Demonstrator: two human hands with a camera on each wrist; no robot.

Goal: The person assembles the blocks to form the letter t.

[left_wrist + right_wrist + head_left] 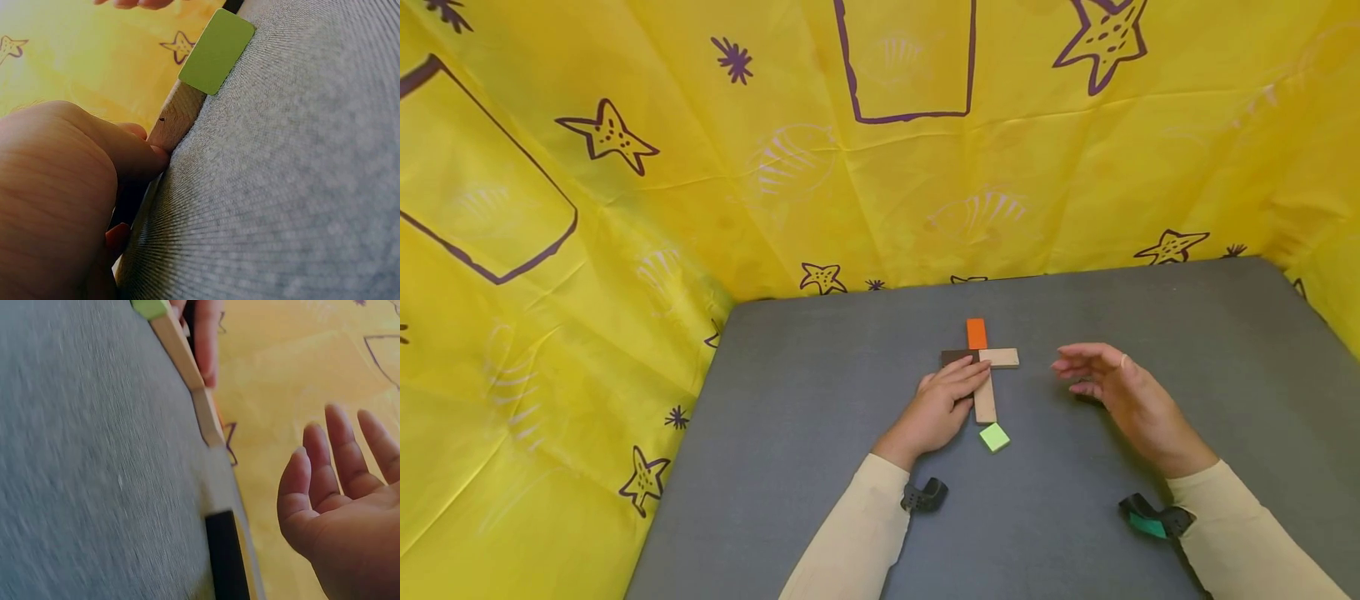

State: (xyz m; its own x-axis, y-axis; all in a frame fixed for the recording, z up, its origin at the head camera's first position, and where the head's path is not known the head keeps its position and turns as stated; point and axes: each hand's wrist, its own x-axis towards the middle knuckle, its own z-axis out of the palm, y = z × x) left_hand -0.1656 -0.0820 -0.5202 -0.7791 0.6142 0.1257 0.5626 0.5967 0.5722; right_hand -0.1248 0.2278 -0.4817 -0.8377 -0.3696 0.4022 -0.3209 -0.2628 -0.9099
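My left hand (pixel 936 412) rests with fingers extended over the dark brown block (pixel 957 357) and the top of a long light wooden block (pixel 985 404). In the left wrist view its thumb (pixel 140 156) touches the wooden block's side. Another light wooden block (pixel 1000 358) extends right from the junction, and an orange block (pixel 976 333) stands out beyond it. At the near end lies a light green block (pixel 995 437), turned at an angle. To the right, my right hand (pixel 1123 400) is held above the table, fingers spread, holding nothing.
The blocks lie on a grey table (pixel 820 400), with yellow patterned cloth (pixel 895 192) behind and at the sides. A black bar-shaped thing (pixel 228 556) shows in the right wrist view; its kind is unclear. Dark bands sit on both wrists.
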